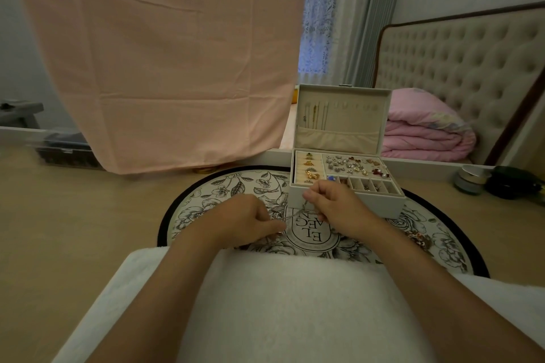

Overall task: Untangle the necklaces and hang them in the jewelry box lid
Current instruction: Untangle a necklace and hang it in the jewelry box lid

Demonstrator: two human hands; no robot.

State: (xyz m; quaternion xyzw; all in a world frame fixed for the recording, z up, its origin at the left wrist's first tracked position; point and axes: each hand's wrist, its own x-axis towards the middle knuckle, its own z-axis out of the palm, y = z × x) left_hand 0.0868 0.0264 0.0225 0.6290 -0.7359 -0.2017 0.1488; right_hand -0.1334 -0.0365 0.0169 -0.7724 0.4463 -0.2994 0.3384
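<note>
A thin silver necklace (298,213) is stretched in the air between the two hands, low over the middle of the round floral mat (224,188) and just in front of the jewelry box (380,204), which stands at the mat's far edge.

The step in hand looks like working out a knot or kink. It should go best with the chain slack rather than taut, since pulling the ends apart would likely tighten any snag. Rolling the knot gently between fingertips and feeding one loop back through would suit a chain this fine. Whether a knot remains is too small to tell.

Once the necklace is free, the upright lid (342,94) has bare hooks (358,105) toward its right. A few hung necklaces (315,115) already occupy the left ones, their tails dropping into the pocket (336,140).

The left hand (247,221) is knuckles-up with fingers curled under, thumb and forefinger pinching the chain's near end. The right hand (333,206) sits higher and closer to the box, its fingers also curled, pinching the chain's far end. Both forearms reach forward across a white towel (295,303) on the lap.
</note>
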